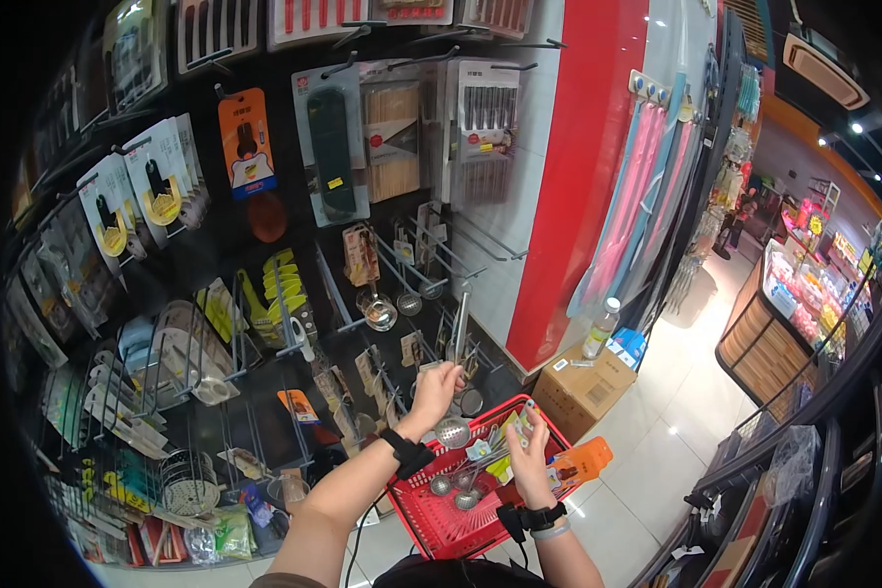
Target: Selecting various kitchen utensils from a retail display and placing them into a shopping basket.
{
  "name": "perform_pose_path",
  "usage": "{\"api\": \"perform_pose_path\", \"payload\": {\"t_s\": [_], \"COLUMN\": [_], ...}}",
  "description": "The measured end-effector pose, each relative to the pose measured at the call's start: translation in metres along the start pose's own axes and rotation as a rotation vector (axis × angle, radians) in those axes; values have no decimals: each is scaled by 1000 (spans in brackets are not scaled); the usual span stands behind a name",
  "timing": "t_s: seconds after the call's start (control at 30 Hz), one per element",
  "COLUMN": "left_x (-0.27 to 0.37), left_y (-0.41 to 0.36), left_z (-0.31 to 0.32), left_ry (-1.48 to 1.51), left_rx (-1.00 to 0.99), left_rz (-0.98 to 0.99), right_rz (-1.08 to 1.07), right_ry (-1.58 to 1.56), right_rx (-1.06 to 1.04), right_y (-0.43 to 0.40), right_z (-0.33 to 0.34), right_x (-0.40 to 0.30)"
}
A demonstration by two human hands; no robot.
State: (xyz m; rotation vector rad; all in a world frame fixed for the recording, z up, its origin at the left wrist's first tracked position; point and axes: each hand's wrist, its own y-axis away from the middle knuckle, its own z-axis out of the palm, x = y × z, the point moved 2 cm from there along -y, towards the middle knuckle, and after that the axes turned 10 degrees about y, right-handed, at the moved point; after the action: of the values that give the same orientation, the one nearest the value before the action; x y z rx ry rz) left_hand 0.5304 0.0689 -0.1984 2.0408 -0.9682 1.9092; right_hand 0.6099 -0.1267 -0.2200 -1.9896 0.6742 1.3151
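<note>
My left hand (pixel 435 393) is closed around the metal handle of a perforated ladle (pixel 453 432), whose round bowl hangs below the fist. The upper end of the handle points up toward the wall hooks. Below is a red plastic shopping basket (pixel 428 523). Inside it lie several small perforated ladles (pixel 467 500) and yellow-green packaged items (pixel 501 467). An orange packaged item (pixel 582 461) sticks out over the right rim. My right hand (pixel 529 450) hovers over the basket's right side with fingers raised and apart, apparently holding nothing.
Hooks on the black display wall carry ladles (pixel 379 312), packaged chopsticks (pixel 392 140) and yellow-green utensils (pixel 285 283). Right of the basket stands a cardboard box (pixel 584 386) with a plastic bottle (pixel 603 328) on it. A tiled floor (pixel 661 478) and a dark rack (pixel 750 507) lie further right.
</note>
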Motion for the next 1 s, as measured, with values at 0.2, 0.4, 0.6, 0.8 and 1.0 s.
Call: {"api": "perform_pose_path", "payload": {"t_s": [0.2, 0.4, 0.6, 0.8, 1.0], "left_x": [-6, -30, -70, -102, -114], "left_y": [-29, -48, -100, -154, -190], "left_z": [-6, -10, -27, -49, -71], "left_ry": [9, -109, -258, -264, -399], "left_rx": [55, 114, 284, 386, 430], "left_rz": [-56, -38, -31, 4, 185], "right_rz": [117, 180, 295, 340, 401], "right_ry": [5, -3, 54, 36, 113], "right_rx": [20, 68, 113, 147, 205], "right_y": [18, 28, 42, 57, 72], "right_z": [-22, -37, -47, -64, -81], "right_x": [42, 58, 72, 90, 95]}}
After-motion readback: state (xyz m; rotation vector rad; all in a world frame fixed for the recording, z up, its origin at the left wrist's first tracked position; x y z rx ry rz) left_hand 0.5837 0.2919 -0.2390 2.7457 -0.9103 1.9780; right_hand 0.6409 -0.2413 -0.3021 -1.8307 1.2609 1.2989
